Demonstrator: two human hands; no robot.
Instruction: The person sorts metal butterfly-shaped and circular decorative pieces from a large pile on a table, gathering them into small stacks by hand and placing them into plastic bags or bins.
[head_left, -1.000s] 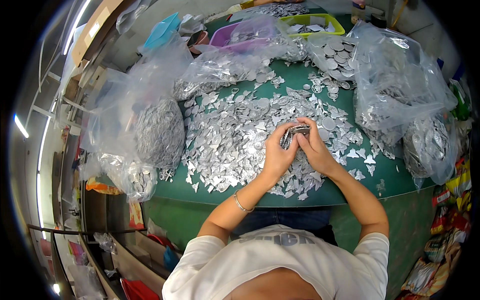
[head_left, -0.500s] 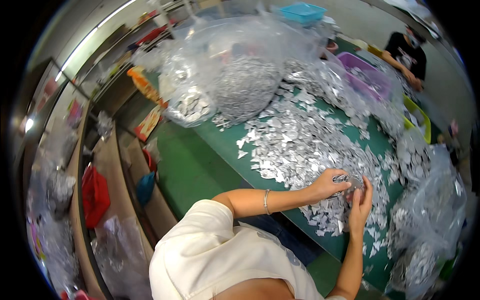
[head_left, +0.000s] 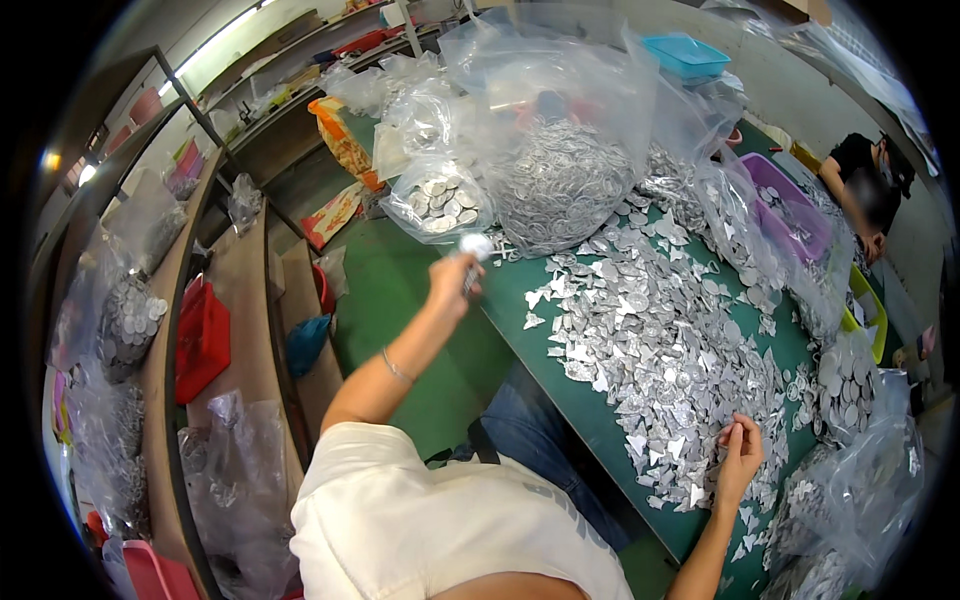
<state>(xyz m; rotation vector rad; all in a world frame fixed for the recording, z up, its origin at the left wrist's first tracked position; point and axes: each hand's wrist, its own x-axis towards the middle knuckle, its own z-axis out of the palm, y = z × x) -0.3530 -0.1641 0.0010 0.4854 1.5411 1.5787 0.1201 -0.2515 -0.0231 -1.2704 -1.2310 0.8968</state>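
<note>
1. A green, flat-topped counter (head_left: 540, 352) carried a broad heap of loose, silver-coloured metal pieces (head_left: 660, 350); much evidently remained unbagged.
2. Beyond the heap's left side, a bulging clear plastic bag (head_left: 600, 110) and a smaller clear plastic bag (head_left: 445, 170) held portions apparently already gathered.
3. Left of the heap, the left hand's (head_left: 453, 287) grip clasped shiny silver metal (head_left: 475, 247), outside both bags.
4. At the heap's near side, the right hand (head_left: 742, 450) curled its fingers; whether its grip held anything, I couldn't tell.

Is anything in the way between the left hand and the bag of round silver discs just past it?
Nothing visible stands between the left hand, holding metal pieces, and the bag of discs. Whether its opening faces the hand, I can't tell.
</note>
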